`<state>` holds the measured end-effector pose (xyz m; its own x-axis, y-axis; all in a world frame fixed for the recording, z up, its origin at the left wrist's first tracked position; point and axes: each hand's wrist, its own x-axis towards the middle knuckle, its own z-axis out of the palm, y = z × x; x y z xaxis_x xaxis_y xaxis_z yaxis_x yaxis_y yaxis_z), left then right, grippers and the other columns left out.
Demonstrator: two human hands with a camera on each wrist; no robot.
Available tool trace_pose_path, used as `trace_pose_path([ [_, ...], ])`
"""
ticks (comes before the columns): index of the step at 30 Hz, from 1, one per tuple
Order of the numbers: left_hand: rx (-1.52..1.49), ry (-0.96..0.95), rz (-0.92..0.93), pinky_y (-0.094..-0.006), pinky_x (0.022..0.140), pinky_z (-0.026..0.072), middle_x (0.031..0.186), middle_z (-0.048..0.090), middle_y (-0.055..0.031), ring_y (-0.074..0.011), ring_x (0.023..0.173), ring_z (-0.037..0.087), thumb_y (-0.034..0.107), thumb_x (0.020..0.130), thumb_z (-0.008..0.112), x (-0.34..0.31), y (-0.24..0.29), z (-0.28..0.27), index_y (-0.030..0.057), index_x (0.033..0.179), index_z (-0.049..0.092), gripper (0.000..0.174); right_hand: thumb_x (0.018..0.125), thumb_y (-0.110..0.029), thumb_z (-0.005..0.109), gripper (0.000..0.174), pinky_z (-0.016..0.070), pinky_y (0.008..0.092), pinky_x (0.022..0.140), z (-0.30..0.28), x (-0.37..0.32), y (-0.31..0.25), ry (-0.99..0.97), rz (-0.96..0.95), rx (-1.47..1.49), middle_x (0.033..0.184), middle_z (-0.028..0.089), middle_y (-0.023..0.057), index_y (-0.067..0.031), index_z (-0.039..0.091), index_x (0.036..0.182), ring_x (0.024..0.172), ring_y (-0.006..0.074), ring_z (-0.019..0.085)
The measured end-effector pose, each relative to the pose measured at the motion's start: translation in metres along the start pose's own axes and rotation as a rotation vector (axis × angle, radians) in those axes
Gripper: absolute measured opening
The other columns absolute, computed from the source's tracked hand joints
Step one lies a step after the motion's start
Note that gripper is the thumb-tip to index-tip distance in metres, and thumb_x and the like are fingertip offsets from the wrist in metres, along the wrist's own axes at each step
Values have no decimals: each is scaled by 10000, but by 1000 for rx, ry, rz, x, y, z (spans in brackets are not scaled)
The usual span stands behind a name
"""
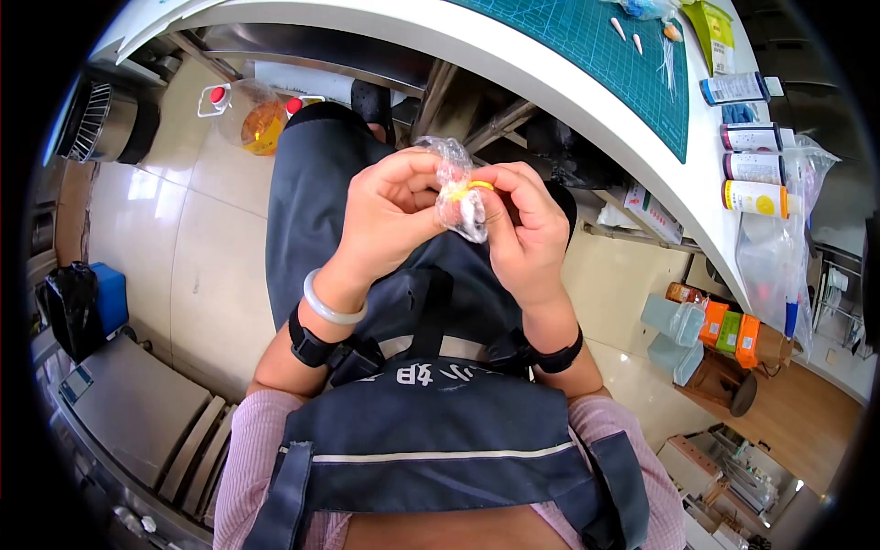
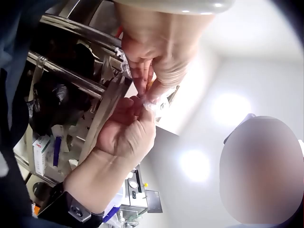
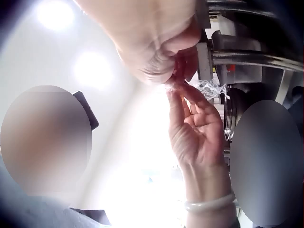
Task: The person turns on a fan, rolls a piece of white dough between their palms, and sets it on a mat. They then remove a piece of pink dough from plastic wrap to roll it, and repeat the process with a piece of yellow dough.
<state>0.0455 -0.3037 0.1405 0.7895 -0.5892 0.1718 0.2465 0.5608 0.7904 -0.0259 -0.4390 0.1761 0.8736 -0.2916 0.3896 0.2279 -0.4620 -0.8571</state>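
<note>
Above the lap in the head view, a small crinkled clear plastic bag sits between the two hands, with something whitish in its lower end. A thin yellow band runs across its gathered neck. The left hand, with a pale bangle on its wrist, pinches the bag between thumb and fingers. From the other side, the right hand pinches the yellow band at the bag's neck. In the left wrist view the left hand hides most of the bag; the right wrist view shows its crinkled plastic beyond the fingertips.
A white table curves ahead, bearing a green cutting mat, small pale cones and several bottles along its right side. Oil jugs stand on the floor at left. Stacked boxes are at right.
</note>
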Motion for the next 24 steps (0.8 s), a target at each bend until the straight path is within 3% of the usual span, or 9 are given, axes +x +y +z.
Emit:
trace_pose_path([
  [1,1,-4,4,-264,765,539,1005,639,-107,-143,860,640,-76,759,687,1,1,0,-46,1080,556,348,815,0,652,172,463,206,634,-1,1,-3,2,-5,-1,860,586,55,19,627,984,719,102,580],
  [3,49,78,52,-259,761,537,1009,636,-103,-143,872,639,-67,779,673,3,5,0,-65,1059,589,293,804,25,648,229,463,209,634,-3,5,-12,-59,230,324,865,595,59,8,630,1031,720,105,585],
  [5,52,119,1,-253,755,536,992,639,-97,-143,873,641,-53,799,657,5,13,0,-65,1064,605,270,793,43,645,296,462,211,633,-7,13,-16,-64,223,410,870,596,59,-16,633,1082,718,103,583],
  [7,17,31,-42,-248,743,538,961,651,-90,-139,852,644,-28,817,648,7,17,-1,-67,1083,595,275,807,83,619,292,448,190,674,-16,21,-14,-199,34,183,982,593,79,45,621,1096,818,97,559],
  [9,60,47,-6,-234,693,539,930,661,-92,-136,823,648,-10,823,647,11,19,-2,-57,1079,598,265,795,70,634,296,439,199,652,-18,30,-21,-198,4,150,947,595,72,17,640,1086,783,97,553],
  [11,-22,-5,-145,-216,616,523,883,665,-87,-128,770,647,9,828,648,16,25,-8,-43,1068,603,249,784,27,652,341,448,223,623,-22,39,-30,-288,-18,20,851,575,57,-80,652,1107,697,128,566],
  [15,25,-54,-261,-190,531,475,819,659,-77,-105,654,618,94,848,653,37,46,-1,-26,1047,613,236,770,-33,682,335,462,270,600,-32,62,-37,-323,-123,-83,827,556,57,-99,654,1097,680,169,566],
  [21,63,-108,-207,-179,504,439,772,639,-51,-78,625,592,121,862,638,83,72,20,-21,974,617,182,760,1,653,224,456,304,598,-32,96,-42,-108,-294,-127,798,560,85,-32,639,982,694,218,557],
  [24,46,-68,-232,-167,500,409,751,624,-33,-60,602,567,118,868,626,104,75,29,-15,957,613,160,791,4,636,148,449,286,583,-28,112,-39,25,-282,-81,777,562,88,-28,627,936,642,193,545],
])
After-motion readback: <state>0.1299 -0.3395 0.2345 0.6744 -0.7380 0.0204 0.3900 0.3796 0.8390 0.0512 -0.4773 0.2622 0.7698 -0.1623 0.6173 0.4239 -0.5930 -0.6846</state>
